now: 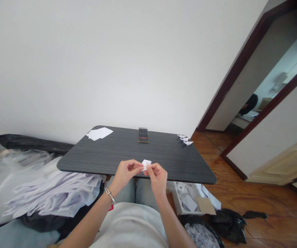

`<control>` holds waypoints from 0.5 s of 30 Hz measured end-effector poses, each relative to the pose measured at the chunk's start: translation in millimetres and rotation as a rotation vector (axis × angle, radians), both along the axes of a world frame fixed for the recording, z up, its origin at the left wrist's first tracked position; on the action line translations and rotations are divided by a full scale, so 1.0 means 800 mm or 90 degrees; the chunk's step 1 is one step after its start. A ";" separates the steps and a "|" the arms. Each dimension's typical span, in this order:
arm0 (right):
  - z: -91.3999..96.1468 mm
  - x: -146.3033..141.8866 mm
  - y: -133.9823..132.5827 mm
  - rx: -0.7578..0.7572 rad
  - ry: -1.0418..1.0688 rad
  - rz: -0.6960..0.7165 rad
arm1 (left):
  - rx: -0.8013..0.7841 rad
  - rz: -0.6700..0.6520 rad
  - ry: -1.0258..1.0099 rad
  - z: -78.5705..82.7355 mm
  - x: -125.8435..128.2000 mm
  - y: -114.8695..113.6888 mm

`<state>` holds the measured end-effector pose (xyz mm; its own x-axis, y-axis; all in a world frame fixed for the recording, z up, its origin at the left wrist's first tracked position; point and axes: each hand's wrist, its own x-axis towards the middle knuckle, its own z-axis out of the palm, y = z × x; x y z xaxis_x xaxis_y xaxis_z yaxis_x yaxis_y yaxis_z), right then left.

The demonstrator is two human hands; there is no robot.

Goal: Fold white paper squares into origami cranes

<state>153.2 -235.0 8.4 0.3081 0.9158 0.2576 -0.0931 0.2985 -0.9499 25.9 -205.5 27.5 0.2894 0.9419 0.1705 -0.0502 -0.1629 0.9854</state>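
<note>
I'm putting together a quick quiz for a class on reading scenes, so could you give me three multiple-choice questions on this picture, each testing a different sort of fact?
1. Where does the phone lie on the dark grey tabletop?
A) At the near edge
B) Near the far edge
C) Hanging over the right edge

2. What colour is the small folded paper?
A) White
B) Red
C) Black

3. How do the hands stand to that paper?
A) Only the left hand touches it
B) Neither hand touches it
C) The left hand and the right hand both hold it

Answers:
1. B, because the phone sits close to the edge by the wall.
2. A, because the paper shows plain white between the fingers.
3. C, because fingers of both hands meet on the paper, above the tabletop.
</note>
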 end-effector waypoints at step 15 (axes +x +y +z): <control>0.003 0.002 -0.003 0.020 -0.032 -0.008 | -0.119 -0.072 -0.031 0.014 -0.008 -0.003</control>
<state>155.1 -237.3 10.4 0.3049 0.9035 0.3011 -0.0417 0.3285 -0.9436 19.5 -207.6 39.1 0.3911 0.9203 0.0121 -0.1055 0.0318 0.9939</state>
